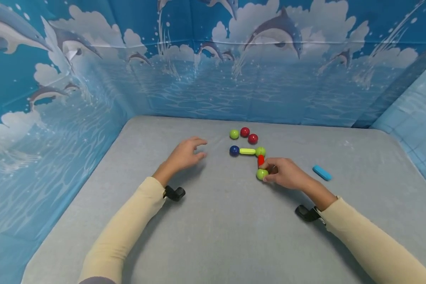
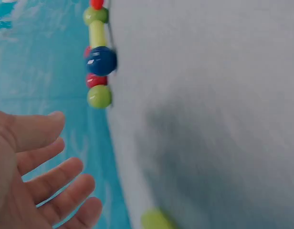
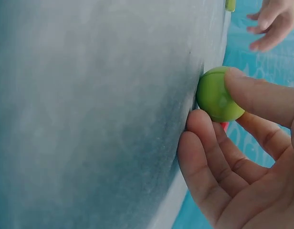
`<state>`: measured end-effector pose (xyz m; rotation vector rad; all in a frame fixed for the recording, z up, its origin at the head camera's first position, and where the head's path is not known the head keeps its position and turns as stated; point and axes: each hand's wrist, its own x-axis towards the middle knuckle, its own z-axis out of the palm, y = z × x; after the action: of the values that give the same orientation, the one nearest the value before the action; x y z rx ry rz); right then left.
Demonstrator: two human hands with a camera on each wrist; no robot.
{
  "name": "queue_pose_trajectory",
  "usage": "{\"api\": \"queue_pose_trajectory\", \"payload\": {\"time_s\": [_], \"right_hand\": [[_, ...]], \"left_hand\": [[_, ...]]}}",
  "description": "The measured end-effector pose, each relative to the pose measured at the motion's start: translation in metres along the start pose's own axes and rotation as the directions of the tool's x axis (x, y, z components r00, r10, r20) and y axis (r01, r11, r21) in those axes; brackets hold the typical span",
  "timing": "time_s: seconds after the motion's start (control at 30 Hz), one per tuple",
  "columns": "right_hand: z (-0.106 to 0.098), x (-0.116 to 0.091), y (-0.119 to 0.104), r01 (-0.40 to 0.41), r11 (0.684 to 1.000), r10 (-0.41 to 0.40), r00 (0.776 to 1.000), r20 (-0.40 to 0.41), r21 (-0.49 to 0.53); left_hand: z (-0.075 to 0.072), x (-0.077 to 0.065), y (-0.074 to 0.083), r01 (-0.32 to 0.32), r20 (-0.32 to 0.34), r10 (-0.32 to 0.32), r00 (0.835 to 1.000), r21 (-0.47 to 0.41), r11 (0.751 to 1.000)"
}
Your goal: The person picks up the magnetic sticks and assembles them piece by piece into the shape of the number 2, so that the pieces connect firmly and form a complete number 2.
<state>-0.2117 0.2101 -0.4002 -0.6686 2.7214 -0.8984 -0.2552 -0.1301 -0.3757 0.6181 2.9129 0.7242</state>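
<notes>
Held green ball (image 1: 261, 174): glossy, round, thinly seamed, sat on or just above the matte gray desk (image 1: 213, 236), at the near end of a red rod (image 1: 260, 160).
Right grip (image 1: 285, 172): pinched that ball between thumb and fingers.
Far joint: second green ball (image 1: 260, 151), yellow rod (image 1: 247, 151), shiny navy ball (image 1: 234, 150).
Left grip (image 1: 184, 155): hung empty, loosely open.

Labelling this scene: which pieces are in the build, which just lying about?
Build, apparently: near green ball, pinched by right hand; red bar; corner green ball; yellow bar; dark blue ball.

Lying about, possibly spares: rear green ball; two red balls; blue bar; yellow-green piece, partly seen, left wrist view.
</notes>
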Motion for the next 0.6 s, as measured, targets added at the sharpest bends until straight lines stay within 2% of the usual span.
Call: {"api": "queue_pose_trajectory", "payload": {"time_s": [0.1, 0.2, 0.27, 0.43, 0.6], "right_hand": [[0.000, -0.001, 0.000, -0.012, 1.000, 0.012, 1.000, -0.010, 0.006], [0.001, 0.000, -0.001, -0.013, 1.000, 0.013, 1.000, -0.009, 0.009], [0.001, 0.000, 0.000, -0.014, 1.000, 0.014, 1.000, -0.006, 0.015], [0.002, -0.001, 0.003, -0.042, 0.998, 0.042, 0.999, -0.001, 0.041], [0.001, -0.002, 0.005, -0.049, 0.997, 0.050, 0.999, -0.008, 0.059]], "left_hand": [[-0.013, -0.022, -0.012, 0.021, -0.062, -0.017, 0.998, 0.051, 0.998], [-0.020, -0.041, -0.028, 0.066, -0.125, -0.054, 0.991, 0.093, 0.994], [-0.021, -0.048, -0.037, 0.073, -0.131, -0.058, 0.990, 0.111, 0.991], [-0.015, -0.053, -0.044, 0.045, -0.100, -0.030, 0.994, 0.153, 0.987], [-0.008, -0.049, -0.043, 0.076, -0.083, -0.061, 0.995, 0.188, 0.979]]}}
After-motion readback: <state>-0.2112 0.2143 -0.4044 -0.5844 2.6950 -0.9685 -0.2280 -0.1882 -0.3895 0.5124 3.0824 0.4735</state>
